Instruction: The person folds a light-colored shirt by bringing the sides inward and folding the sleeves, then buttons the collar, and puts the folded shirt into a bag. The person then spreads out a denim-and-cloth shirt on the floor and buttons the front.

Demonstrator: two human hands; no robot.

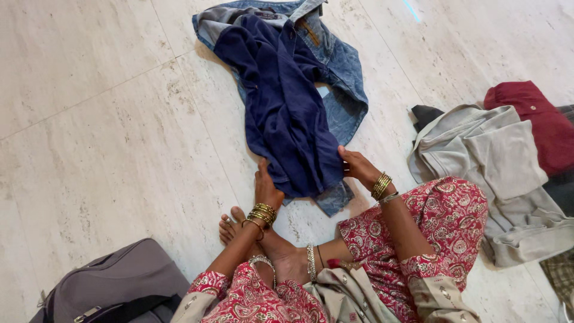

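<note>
The pale stone floor (107,119) carries everything here, and the person sits on it with legs folded. A denim garment (344,72) lies spread ahead of the person, and over it runs a dark blue garment (287,113), its long axis leading from the far end straight back toward the person, slightly slanted to the right. Its near hem lies between the two hands, so both are equally close to it. Off to the right, well apart, rests a grey garment (496,161) with a maroon one (538,119) beyond it; a grey bag (113,287) sits at the lower left.

The left hand (267,188) is closed on the near left corner of the dark blue garment, fingers pinching the cloth. The right hand (357,164) grips the near right edge in the same way, thumb over the fabric. Bangles ring both wrists.
</note>
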